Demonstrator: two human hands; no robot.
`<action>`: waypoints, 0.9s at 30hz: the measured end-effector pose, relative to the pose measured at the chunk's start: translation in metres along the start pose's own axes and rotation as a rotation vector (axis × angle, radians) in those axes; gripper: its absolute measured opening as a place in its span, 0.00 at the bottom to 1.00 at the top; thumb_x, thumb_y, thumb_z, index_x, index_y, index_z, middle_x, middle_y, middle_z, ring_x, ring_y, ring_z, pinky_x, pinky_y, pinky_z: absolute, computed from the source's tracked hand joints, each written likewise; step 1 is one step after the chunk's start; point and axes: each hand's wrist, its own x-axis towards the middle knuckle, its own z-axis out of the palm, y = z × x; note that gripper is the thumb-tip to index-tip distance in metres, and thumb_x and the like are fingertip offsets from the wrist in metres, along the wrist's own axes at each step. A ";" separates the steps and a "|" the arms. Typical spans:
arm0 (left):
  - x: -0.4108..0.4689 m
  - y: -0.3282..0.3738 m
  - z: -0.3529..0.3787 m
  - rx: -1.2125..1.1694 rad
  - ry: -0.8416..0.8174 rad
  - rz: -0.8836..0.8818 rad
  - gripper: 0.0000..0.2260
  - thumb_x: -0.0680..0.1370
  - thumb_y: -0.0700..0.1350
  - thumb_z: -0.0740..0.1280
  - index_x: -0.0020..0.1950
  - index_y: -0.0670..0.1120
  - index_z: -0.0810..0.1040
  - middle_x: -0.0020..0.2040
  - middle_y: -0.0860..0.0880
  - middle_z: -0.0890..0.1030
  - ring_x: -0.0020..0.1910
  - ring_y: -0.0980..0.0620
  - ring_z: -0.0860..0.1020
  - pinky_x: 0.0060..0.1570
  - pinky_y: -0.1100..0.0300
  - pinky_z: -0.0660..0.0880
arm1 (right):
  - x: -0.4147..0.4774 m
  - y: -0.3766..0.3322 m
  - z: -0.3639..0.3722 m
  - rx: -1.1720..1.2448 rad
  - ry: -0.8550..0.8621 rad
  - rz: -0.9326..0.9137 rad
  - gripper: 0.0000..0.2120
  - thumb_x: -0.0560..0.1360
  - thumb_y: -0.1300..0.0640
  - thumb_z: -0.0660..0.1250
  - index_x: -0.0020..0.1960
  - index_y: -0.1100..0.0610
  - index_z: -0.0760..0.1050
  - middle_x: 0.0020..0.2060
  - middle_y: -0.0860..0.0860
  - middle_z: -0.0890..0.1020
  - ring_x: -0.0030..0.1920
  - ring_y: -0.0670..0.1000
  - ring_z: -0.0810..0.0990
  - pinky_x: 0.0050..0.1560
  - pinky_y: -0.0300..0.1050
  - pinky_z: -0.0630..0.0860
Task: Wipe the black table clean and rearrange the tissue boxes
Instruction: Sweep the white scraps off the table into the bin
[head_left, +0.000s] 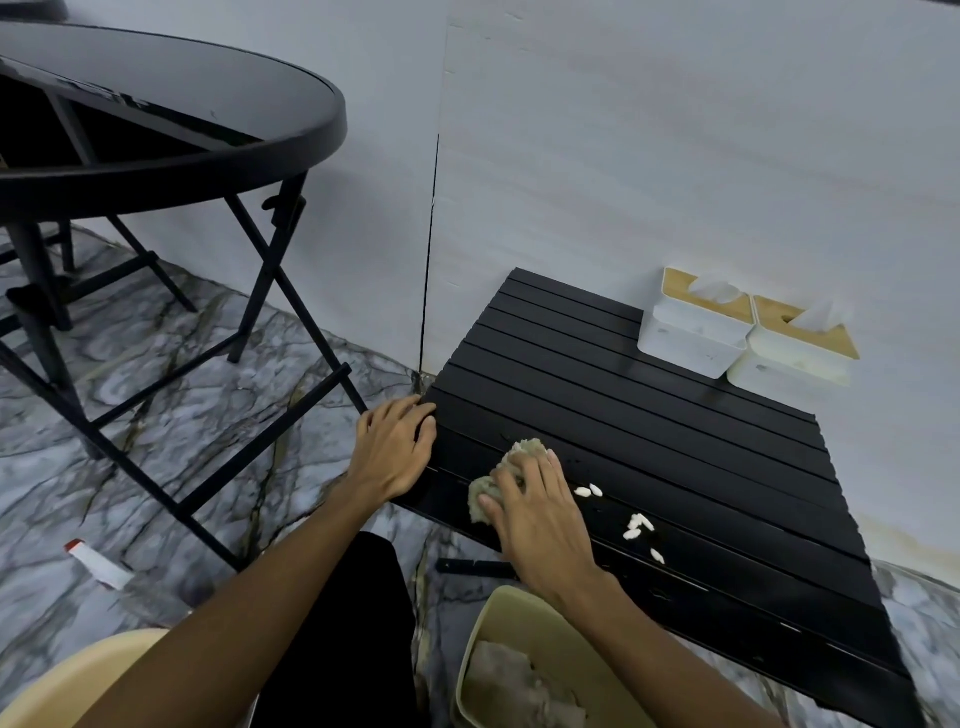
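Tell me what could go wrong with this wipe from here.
1. The white bits lie right of the cloth, which the right hand presses. A sweep may push them into the table's slat gaps, or off the near edge past the bin.
2. The tissue boxes stand at the far edge. A long stroke may knock them.

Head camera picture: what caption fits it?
Right hand presses a cloth on the black table; left hand rests on its edge.
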 end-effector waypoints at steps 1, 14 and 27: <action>0.000 0.000 -0.001 0.000 0.002 0.003 0.24 0.79 0.57 0.47 0.68 0.52 0.74 0.70 0.51 0.72 0.71 0.51 0.64 0.68 0.51 0.55 | 0.003 0.001 0.000 0.020 0.031 0.006 0.19 0.84 0.45 0.52 0.60 0.55 0.76 0.60 0.55 0.75 0.64 0.57 0.73 0.76 0.57 0.62; -0.001 0.000 0.001 0.000 -0.023 0.013 0.28 0.78 0.60 0.43 0.70 0.52 0.71 0.71 0.52 0.70 0.71 0.53 0.64 0.68 0.52 0.55 | 0.117 0.011 -0.023 -0.023 -0.046 0.202 0.18 0.84 0.48 0.57 0.65 0.60 0.73 0.60 0.61 0.75 0.59 0.61 0.71 0.69 0.58 0.64; 0.000 -0.002 0.004 0.007 -0.032 0.011 0.26 0.79 0.59 0.45 0.71 0.53 0.70 0.71 0.52 0.70 0.71 0.52 0.64 0.69 0.50 0.55 | 0.071 0.034 0.009 -0.015 -0.165 0.234 0.33 0.81 0.37 0.43 0.70 0.56 0.71 0.67 0.60 0.73 0.68 0.65 0.69 0.72 0.61 0.64</action>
